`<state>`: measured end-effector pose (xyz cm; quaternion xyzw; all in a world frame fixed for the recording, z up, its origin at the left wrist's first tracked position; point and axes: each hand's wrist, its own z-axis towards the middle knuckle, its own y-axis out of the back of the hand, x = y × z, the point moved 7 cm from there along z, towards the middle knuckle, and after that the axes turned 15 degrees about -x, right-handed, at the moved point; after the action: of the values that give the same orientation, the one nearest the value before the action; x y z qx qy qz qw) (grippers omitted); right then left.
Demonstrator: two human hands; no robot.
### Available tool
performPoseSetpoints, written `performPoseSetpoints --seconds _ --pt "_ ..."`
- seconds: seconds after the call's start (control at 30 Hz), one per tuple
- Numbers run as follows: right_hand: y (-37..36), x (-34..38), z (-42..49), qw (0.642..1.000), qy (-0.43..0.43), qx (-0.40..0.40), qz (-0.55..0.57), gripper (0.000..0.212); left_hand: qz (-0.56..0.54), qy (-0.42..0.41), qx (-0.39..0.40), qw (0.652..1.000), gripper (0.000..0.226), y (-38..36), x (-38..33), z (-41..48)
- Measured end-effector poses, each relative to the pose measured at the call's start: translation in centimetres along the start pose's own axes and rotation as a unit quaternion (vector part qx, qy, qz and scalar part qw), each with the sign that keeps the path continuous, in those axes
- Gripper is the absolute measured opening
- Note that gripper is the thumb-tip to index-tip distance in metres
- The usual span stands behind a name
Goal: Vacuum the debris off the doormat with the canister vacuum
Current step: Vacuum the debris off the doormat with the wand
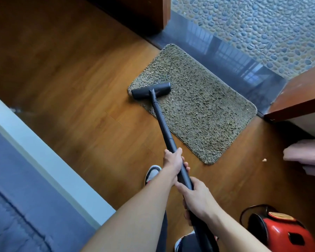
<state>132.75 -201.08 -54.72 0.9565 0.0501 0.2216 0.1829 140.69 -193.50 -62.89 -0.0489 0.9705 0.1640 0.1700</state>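
A shaggy tan doormat [198, 106] lies on the wooden floor against a dark door threshold, with small pale specks scattered in its pile. The dark floor head [151, 90] of the vacuum rests on the mat's near-left corner. A long dark wand [164, 128] runs from the head back to me. My left hand [173, 164] grips the wand higher up. My right hand [196, 197] grips it lower, near the hose. The red canister vacuum [278, 231] sits on the floor at the lower right.
A grey threshold strip [225, 57] and pebble paving [262, 24] lie beyond the mat. A wooden door edge [298, 99] stands at the right, pink fabric [305, 157] below it. A crumb [264, 160] lies on the floor. A blue bed [25, 179] fills the left. My shoes [153, 174] stand behind the wand.
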Motion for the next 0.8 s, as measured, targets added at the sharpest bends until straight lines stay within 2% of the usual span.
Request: performPoseSetpoints --seconds 0.17,0.3,0.47,0.8 --pt "2.8 -6.4 -2.6 0.997 0.019 -0.023 -0.067 0.019 0.005 0.025 0.000 1.000 0.023 -1.1 7.3 -3.2" --pt "4.0 -8.0 -3.4 0.998 0.012 -0.016 -0.068 0.018 0.009 0.027 -0.010 1.000 0.017 -1.6 9.1 -4.6" --pt "3.3 -6.9 -2.9 0.998 0.017 -0.017 -0.054 0.014 0.025 0.002 -0.017 1.000 0.022 -1.3 7.4 -3.7" --pt "0.2 -0.8 0.4 1.000 0.012 -0.009 0.003 0.020 0.049 -0.026 -0.011 0.998 0.019 -0.8 0.1 0.7"
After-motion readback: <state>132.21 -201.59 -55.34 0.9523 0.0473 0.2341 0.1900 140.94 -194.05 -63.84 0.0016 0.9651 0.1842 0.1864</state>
